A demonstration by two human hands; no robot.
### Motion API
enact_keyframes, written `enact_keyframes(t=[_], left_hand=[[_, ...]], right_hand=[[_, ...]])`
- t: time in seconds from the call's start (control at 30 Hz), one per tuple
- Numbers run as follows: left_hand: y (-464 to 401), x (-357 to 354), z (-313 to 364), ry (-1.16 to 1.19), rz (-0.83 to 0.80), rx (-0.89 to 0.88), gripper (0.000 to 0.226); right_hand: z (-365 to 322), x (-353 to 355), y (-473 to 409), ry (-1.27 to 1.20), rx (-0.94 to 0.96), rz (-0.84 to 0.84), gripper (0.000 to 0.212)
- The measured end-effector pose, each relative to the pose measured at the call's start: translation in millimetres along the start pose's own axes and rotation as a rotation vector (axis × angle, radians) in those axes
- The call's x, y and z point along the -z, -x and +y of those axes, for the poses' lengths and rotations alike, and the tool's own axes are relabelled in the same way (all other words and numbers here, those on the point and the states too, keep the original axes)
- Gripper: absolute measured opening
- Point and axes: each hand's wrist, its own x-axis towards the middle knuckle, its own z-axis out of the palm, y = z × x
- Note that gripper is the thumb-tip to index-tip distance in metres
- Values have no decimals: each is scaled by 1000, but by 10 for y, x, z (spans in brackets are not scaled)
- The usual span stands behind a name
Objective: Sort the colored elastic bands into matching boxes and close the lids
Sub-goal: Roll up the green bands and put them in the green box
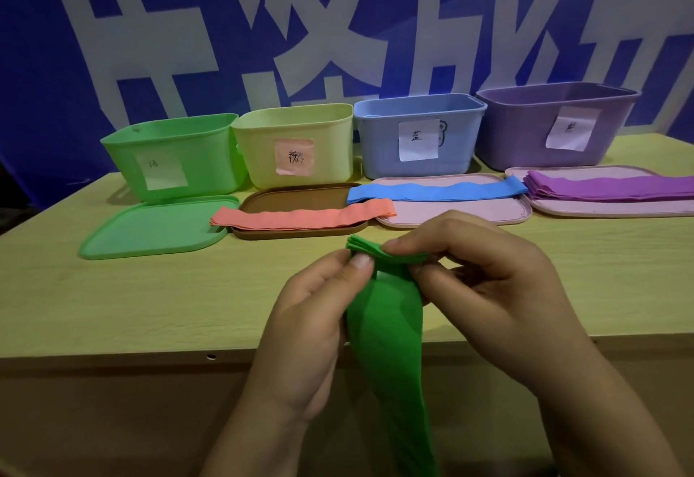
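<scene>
Two bare hands are working one stack of green flat elastic bands (386, 326) at the near edge of the pale wooden table (94, 307). The left hand (319, 326) is pinching the stack's folded top between thumb and fingers; the right hand (484, 289) is gripping the same top end from three o'clock, fingers curled over the layered edges. The rest of the stack is hanging down past the table edge towards six o'clock.

Risks, as judgements: the layers are fanning at the pinch, so a loosening grip could be letting single bands slide out and drop below the table edge. The target, the green plastic box (172, 157), is standing well apart at ten o'clock, so the stack could be unfolding on the way.

Counts: four open plastic boxes are standing in a row, each bearing a paper label: the green one, a yellow-green box (296, 138), a blue box (420, 135) and a purple box (555, 123). Four lids are lying in front of them: a green lid (150, 228), a brown lid (300, 206) and two pink lids (458, 213) (601, 210). Four stacks of bands are showing: the green one in hand, a salmon-pink stack (300, 218) across the brown lid, a blue stack (435, 193) and a purple stack (608, 186) on the pink lids. Bands per stack cannot be counted.
</scene>
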Motion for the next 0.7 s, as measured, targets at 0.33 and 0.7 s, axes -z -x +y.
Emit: enact_keyframes(t=[0.33, 0.7], left_hand=[[2, -5, -20, -18, 99, 13, 25], [28, 88, -23, -302, 42, -169, 36]], right_hand=[[16, -53, -3, -39, -45, -53, 23], [28, 32, 5, -531, -332, -162, 36]])
